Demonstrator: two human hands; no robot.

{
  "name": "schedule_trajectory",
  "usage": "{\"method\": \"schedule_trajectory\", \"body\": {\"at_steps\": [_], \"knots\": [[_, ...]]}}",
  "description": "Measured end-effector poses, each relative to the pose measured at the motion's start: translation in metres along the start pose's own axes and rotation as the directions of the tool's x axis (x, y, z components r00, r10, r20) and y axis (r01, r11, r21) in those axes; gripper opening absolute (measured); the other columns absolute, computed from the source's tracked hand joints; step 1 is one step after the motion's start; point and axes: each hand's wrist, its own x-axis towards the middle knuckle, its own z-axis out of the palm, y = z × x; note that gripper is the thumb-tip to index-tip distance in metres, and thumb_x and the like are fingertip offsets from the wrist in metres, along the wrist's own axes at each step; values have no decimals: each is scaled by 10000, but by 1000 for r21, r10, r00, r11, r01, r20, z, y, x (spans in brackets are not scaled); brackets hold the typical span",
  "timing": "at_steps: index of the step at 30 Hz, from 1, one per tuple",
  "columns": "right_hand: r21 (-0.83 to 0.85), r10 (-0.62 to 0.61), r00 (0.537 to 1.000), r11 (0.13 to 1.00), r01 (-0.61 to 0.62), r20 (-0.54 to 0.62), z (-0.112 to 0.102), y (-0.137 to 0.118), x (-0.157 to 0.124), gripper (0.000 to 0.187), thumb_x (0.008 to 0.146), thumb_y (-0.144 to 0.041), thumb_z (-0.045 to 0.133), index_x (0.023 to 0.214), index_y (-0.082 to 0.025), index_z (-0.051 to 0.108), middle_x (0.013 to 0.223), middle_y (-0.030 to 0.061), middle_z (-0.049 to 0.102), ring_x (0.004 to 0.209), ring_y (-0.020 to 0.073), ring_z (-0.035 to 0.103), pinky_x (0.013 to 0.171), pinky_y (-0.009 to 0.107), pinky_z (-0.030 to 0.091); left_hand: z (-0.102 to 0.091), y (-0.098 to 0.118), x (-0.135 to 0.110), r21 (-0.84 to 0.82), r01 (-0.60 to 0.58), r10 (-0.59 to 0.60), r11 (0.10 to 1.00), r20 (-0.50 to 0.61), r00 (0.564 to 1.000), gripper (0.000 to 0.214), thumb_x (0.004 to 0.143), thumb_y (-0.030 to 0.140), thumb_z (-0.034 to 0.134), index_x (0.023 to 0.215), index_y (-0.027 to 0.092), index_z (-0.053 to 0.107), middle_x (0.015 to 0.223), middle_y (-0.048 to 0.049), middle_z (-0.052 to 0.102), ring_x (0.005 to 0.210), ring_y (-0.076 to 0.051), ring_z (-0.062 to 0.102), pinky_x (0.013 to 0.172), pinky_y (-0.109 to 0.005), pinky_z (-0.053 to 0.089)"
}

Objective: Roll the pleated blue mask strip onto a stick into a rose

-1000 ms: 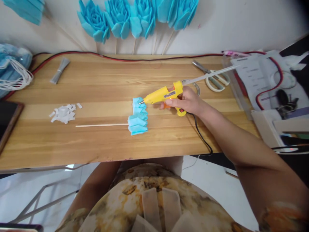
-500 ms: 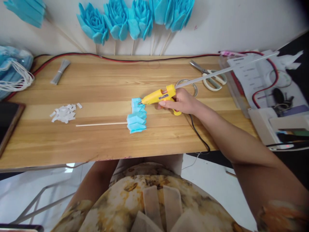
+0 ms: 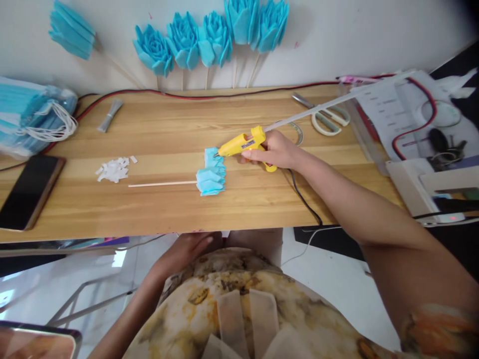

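Observation:
My right hand is closed round a yellow hot glue gun with a long clear glue stick out of its back. The gun's nozzle touches the top of a folded light-blue paper flower that lies on the wooden table. A thin wooden stick runs left from the flower. My left hand rests below the table's front edge on my lap; its fingers look loosely curled and nothing shows in them.
Finished blue paper flowers on sticks lean against the wall. White paper scraps, a phone, a bundle of face masks, scissors, a red-black cable and a cluttered tray surround the working spot.
The view has tilted and shifted, bringing the phone and my left hand into sight. The glue gun has edged left, its nozzle staying at the flower's top.

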Motion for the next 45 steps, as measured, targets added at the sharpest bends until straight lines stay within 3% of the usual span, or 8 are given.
{"method": "schedule_trajectory", "body": {"at_steps": [3,6,11,14,18,25,39,45], "knots": [[61,-27,1000,998,27,2,-1,0,1,296,911,-436,721,899,-140,734,860,83,795,609,101,621,501,211,474,-21,19,-35,-79,-4,4,997,2,1000,355,1106,372,488,1393,320,690,1380,-25,735,1246,-226,717,1054,-333,592],[109,-25,1000,994,26,-13,-1,1,3,338,912,-473,721,929,-135,737,886,91,801,626,105,634,489,206,459,-42,43,-55,-87,-105,86,991,-208,974,276,1078,295,557,1258,332,763,1175,-5,815,1069,-187,781,917,-260,625],[171,-37,998,984,46,-52,-4,2,5,375,896,-519,735,896,-143,734,863,84,797,622,108,632,521,221,485,-57,62,-34,122,-208,239,971,-601,763,301,1018,124,597,1154,326,775,1124,-25,804,1057,-207,759,939,-355,607],[190,-44,997,980,55,-61,-5,1,5,385,897,-532,731,860,-149,725,848,80,791,619,108,623,525,227,489,-64,55,-10,341,-141,341,929,-648,681,339,987,96,627,1225,305,747,1249,-61,763,1165,-235,720,1024,-410,562],[214,-66,997,974,74,-46,-5,1,5,354,906,-493,727,871,-141,725,871,92,794,609,95,608,507,218,468,-80,35,11,541,-24,406,841,-601,689,354,992,160,640,1327,252,705,1315,-125,732,1236,-288,688,1065,-454,531],[189,-92,996,978,89,8,-7,3,5,334,908,-470,734,901,-136,730,853,78,794,611,97,623,537,216,493,-97,13,19,569,67,377,820,-624,684,251,981,273,678,1221,266,751,1176,-87,758,1077,-275,710,964,-432,543],[-24,-74,997,997,74,18,-3,-1,0,318,932,-455,696,865,-149,750,701,9,705,578,93,551,538,236,390,-102,5,31,572,96,334,815,-598,729,130,985,297,663,966,230,773,1022,-87,754,941,-265,675,877,-436,519],[6,-46,999,999,46,15,-2,2,0,300,941,-454,701,877,-165,753,689,0,696,576,96,547,535,239,378,-104,7,33,555,73,327,828,-585,742,161,996,276,647,882,227,749,955,-67,754,903,-248,685,854,-425,506]]}}
